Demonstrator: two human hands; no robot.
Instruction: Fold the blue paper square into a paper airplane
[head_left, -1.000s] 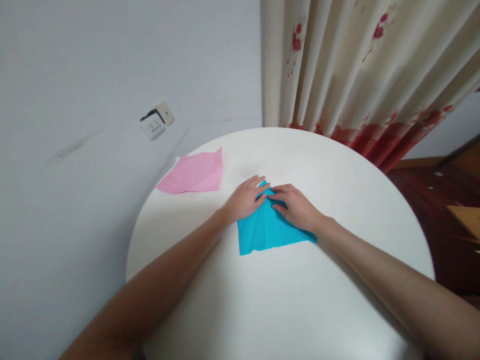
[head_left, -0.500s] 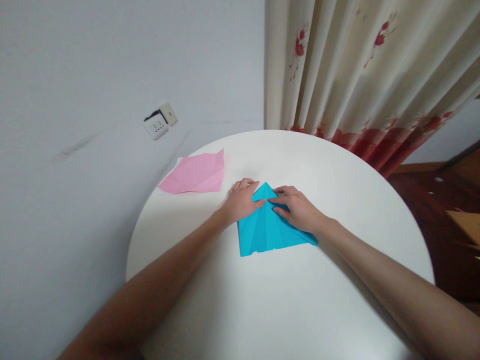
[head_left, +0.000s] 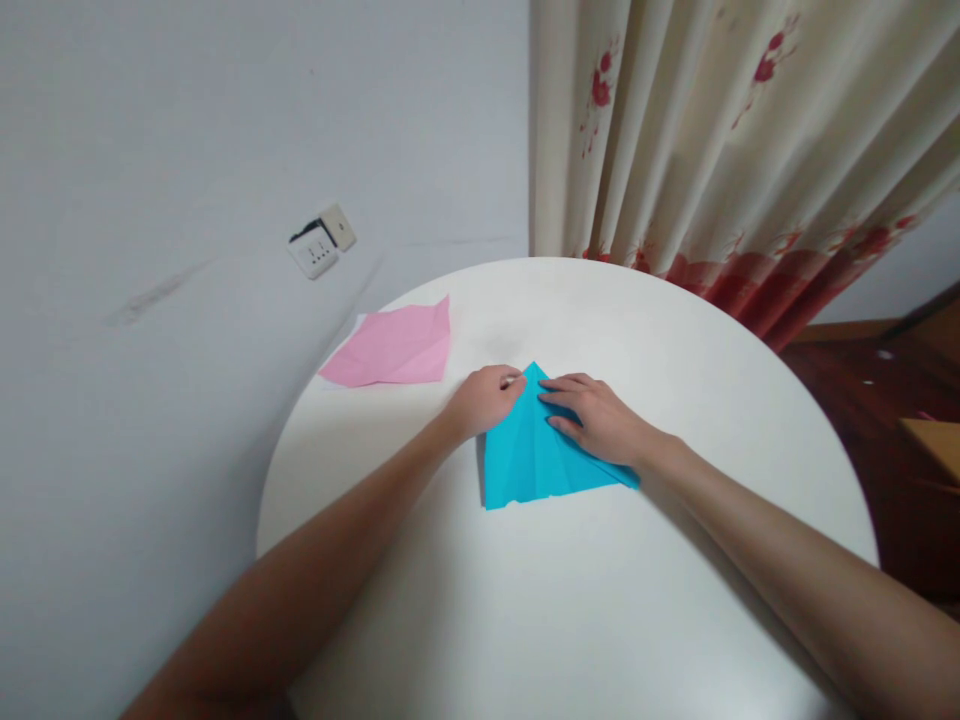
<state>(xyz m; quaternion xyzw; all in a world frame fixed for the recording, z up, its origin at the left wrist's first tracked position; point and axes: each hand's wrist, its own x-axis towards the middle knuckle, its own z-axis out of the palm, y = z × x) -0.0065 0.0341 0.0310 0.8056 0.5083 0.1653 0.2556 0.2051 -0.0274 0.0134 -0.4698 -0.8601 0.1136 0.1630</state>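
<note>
A sheet of blue paper (head_left: 536,460) lies on the white table, folded to a point at its far end, with crease lines running down from that point. Its near edge is slightly ragged. My left hand (head_left: 489,398) pinches the paper's upper left edge between thumb and curled fingers, close to the tip. On the upper right slope of the paper rests my right hand (head_left: 596,415), fingers stretched out and a little apart, pressing it down. The right hand covers part of the right-hand edge.
Pink paper (head_left: 397,345), creased, lies at the table's far left, over a whitish sheet. The round white table (head_left: 675,330) stands by a wall with a socket (head_left: 313,250). A flowered curtain (head_left: 675,150) hangs behind it at the right.
My left hand has gone from lying spread over the paper's left side to pinching its edge. The right hand stays on the paper, nearly in place.
</note>
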